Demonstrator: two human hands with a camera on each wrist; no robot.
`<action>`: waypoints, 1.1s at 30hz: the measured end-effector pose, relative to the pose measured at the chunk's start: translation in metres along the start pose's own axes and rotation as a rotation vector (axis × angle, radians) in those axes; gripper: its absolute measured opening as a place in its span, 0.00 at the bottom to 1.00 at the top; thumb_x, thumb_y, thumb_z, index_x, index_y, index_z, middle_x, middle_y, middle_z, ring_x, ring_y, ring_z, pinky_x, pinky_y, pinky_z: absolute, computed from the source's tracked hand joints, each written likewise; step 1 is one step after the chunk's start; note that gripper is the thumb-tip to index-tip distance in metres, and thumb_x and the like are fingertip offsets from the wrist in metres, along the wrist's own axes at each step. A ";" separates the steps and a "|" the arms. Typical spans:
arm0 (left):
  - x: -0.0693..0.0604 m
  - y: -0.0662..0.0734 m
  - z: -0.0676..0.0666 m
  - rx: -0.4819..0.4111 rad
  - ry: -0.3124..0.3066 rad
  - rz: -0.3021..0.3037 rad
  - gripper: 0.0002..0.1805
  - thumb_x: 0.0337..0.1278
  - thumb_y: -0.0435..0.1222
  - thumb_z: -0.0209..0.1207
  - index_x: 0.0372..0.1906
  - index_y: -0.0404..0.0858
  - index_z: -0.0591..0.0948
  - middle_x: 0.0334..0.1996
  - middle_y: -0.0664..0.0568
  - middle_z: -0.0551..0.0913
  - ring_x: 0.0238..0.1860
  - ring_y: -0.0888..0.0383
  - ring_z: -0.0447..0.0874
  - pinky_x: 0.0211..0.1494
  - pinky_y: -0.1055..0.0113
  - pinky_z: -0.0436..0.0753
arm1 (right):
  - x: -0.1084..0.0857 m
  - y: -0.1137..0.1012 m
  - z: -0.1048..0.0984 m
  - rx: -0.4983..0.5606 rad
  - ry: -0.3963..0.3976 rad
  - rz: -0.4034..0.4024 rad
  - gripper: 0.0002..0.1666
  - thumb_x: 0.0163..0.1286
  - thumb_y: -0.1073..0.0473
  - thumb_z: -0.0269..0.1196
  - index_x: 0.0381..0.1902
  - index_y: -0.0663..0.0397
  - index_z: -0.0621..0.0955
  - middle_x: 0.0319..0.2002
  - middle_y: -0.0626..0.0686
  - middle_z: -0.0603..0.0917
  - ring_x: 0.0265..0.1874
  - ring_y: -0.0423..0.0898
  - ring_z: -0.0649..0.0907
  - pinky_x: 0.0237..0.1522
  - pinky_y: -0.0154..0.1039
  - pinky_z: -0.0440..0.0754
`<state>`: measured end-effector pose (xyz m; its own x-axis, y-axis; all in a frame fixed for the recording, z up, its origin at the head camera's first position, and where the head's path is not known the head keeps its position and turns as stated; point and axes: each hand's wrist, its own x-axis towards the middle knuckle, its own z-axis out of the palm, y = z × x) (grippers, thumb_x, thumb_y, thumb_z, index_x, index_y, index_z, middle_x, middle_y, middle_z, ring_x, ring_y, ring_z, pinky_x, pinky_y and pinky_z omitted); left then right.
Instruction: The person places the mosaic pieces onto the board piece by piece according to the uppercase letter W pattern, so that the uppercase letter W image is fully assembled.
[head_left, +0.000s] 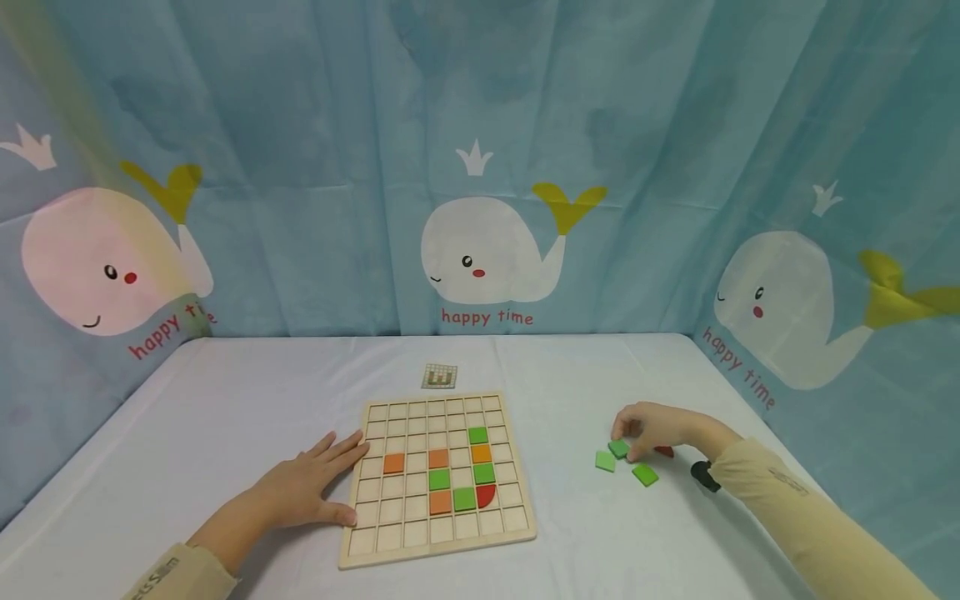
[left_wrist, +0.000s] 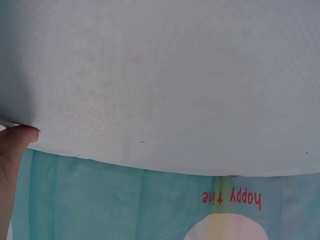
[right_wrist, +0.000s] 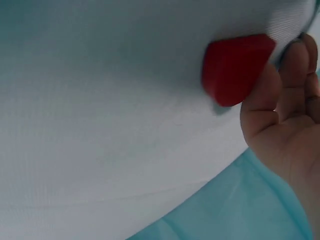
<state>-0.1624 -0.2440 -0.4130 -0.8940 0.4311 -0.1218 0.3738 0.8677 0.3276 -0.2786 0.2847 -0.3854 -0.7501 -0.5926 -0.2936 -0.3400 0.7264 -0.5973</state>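
A square wooden grid board [head_left: 397,533] lies on the table, with several green, orange and red tiles in its cells. Spread fingers of my left hand [head_left: 307,483] rest along the board's left edge; the left wrist view shows only part of this hand. Off to the right, my right hand [head_left: 656,425] pinches a green tile [head_left: 618,449] between thumb and fingers. Two loose green tiles lie close by, a lighter green tile [head_left: 605,461] and a green tile [head_left: 645,475]. A red piece [right_wrist: 235,70] sits beside the right thumb, partly hidden by the hand in the head view.
Behind the board lies a small card [head_left: 439,376] with a printed grid pattern. A black object [head_left: 703,476] shows by the right sleeve. A white cloth [head_left: 225,400] covers the table, and a blue whale-print curtain [head_left: 330,250] stands around its back and sides.
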 end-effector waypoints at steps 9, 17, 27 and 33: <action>-0.002 -0.001 0.000 0.008 0.022 0.014 0.57 0.41 0.69 0.61 0.73 0.39 0.63 0.74 0.43 0.57 0.71 0.30 0.51 0.58 0.28 0.63 | -0.004 -0.018 0.002 0.042 0.138 0.037 0.12 0.57 0.64 0.71 0.38 0.57 0.80 0.40 0.49 0.83 0.45 0.50 0.80 0.51 0.52 0.76; -0.001 -0.001 0.001 0.003 0.021 0.009 0.57 0.41 0.68 0.61 0.73 0.39 0.63 0.74 0.43 0.56 0.71 0.31 0.51 0.58 0.28 0.63 | -0.004 -0.046 0.008 0.189 0.251 0.072 0.16 0.60 0.64 0.71 0.44 0.65 0.81 0.46 0.58 0.84 0.49 0.57 0.82 0.49 0.51 0.80; 0.000 -0.002 0.001 0.012 0.018 0.004 0.58 0.39 0.70 0.60 0.74 0.40 0.62 0.75 0.45 0.56 0.71 0.31 0.51 0.58 0.28 0.63 | -0.001 -0.078 0.021 0.266 0.333 0.078 0.17 0.61 0.64 0.70 0.46 0.67 0.81 0.40 0.53 0.84 0.42 0.49 0.82 0.45 0.45 0.81; 0.000 -0.001 0.001 0.004 0.004 -0.009 0.58 0.39 0.70 0.60 0.74 0.40 0.62 0.75 0.45 0.56 0.71 0.31 0.50 0.58 0.27 0.62 | 0.005 -0.091 0.031 0.247 0.368 0.060 0.17 0.57 0.66 0.72 0.44 0.65 0.82 0.37 0.51 0.84 0.40 0.47 0.81 0.42 0.43 0.81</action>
<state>-0.1629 -0.2444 -0.4145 -0.8983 0.4224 -0.1209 0.3667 0.8725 0.3230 -0.2336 0.2050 -0.3559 -0.9313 -0.3564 -0.0750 -0.1775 0.6240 -0.7610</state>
